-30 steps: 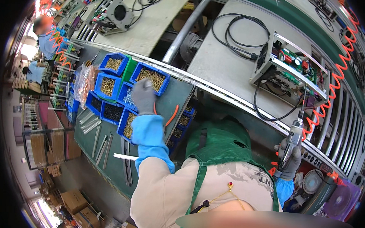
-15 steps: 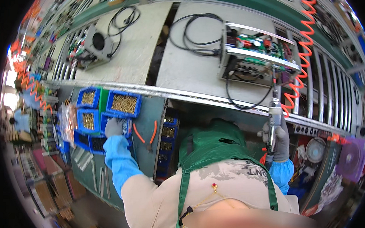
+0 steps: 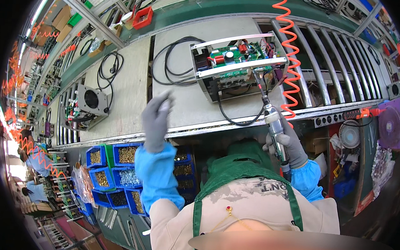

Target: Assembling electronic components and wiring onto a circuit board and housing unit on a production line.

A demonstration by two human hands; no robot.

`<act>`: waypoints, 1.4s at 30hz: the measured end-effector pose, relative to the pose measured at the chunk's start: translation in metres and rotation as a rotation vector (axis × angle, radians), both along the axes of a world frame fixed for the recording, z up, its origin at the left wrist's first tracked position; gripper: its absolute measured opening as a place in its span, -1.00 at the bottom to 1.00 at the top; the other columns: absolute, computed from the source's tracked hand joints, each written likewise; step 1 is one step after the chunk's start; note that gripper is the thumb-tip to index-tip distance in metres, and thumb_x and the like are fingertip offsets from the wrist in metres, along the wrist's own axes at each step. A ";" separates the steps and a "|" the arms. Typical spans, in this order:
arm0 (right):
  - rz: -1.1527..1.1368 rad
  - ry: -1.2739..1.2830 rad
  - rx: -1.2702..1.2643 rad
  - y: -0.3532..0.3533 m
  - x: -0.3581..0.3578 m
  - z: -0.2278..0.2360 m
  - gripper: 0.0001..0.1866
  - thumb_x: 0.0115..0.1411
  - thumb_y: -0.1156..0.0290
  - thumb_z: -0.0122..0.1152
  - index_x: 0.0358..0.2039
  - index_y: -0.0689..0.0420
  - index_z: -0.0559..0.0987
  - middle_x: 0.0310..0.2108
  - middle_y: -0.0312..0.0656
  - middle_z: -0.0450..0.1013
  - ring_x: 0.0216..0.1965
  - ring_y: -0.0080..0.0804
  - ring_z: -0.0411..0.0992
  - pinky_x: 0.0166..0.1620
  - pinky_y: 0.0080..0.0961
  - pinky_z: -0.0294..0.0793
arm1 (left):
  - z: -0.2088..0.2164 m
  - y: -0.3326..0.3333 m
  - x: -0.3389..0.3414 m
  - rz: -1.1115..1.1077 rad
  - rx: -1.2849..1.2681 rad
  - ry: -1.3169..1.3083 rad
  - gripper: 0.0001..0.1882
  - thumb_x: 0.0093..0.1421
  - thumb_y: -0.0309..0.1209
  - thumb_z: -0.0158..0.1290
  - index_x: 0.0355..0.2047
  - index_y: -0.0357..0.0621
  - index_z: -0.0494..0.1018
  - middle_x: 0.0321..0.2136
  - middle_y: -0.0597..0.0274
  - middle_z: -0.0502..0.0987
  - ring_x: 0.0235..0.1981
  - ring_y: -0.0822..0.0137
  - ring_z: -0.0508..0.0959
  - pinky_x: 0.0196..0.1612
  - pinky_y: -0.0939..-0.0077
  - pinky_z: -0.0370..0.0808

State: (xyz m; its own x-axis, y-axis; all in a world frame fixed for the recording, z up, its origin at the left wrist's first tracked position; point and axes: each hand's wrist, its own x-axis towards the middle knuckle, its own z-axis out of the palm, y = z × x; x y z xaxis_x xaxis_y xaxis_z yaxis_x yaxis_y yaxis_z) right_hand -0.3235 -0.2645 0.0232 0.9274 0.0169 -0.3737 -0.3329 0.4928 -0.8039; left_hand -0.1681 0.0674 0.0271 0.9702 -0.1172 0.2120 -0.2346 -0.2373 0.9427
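My left hand [image 3: 157,121], in a grey glove, is raised over the near edge of the pale work board. Its fingers look bunched together and are smeared by motion; anything small between them is too blurred to make out. My right hand [image 3: 289,144], gloved too, is wrapped round a silver power screwdriver [image 3: 275,124]. The screwdriver's bit points up and away, close to the near right side of an open metal chassis [image 3: 240,73]. A green circuit board [image 3: 252,52] with red and black parts shows inside that chassis.
Blue bins [image 3: 126,154] of brass and silver screws stand at the left. A second chassis with a fan [image 3: 92,98] sits at the far left. Black cables [image 3: 167,63] lie coiled on the board. An orange coiled hose [image 3: 293,62] hangs beside metal rollers [image 3: 327,72].
My left hand has left the screw bins and moved up and right over the board. My right hand and the screwdriver appear further left, as the view has shifted.
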 end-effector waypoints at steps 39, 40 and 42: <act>0.114 0.045 0.068 -0.016 0.004 -0.004 0.01 -0.11 0.56 0.12 0.35 -0.06 -0.12 -0.49 -0.07 0.41 -0.59 -0.39 0.45 -0.51 -0.53 0.45 | 0.039 -0.222 0.153 -0.814 1.062 -0.025 -0.72 0.10 -0.33 0.08 -0.18 -0.10 0.56 -0.32 0.03 0.59 -0.28 0.19 0.56 -0.17 0.35 0.44; 0.107 0.053 0.061 -0.016 0.004 -0.003 0.01 -0.11 0.56 0.12 0.35 -0.06 -0.12 -0.50 -0.07 0.41 -0.59 -0.39 0.45 -0.51 -0.53 0.45 | 0.039 -0.223 0.154 -0.842 1.078 -0.026 -0.73 0.10 -0.34 0.08 -0.18 -0.11 0.56 -0.33 0.04 0.59 -0.29 0.19 0.56 -0.17 0.36 0.44; 0.105 0.062 0.053 -0.015 0.003 -0.002 0.01 -0.11 0.57 0.12 0.35 -0.06 -0.13 -0.50 -0.08 0.41 -0.60 -0.39 0.44 -0.50 -0.53 0.45 | 0.038 -0.223 0.155 -0.866 1.091 -0.025 -0.73 0.10 -0.35 0.08 -0.18 -0.12 0.56 -0.33 0.04 0.60 -0.29 0.19 0.56 -0.17 0.37 0.44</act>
State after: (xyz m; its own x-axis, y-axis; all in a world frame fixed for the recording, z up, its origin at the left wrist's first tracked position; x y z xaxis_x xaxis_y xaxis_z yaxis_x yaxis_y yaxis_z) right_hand -0.3201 -0.2794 0.0208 0.8945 0.1340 -0.4265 -0.4335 0.4934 -0.7541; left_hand -0.0128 -0.1551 0.0655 0.5024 -0.7867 -0.3587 -0.6966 -0.6141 0.3710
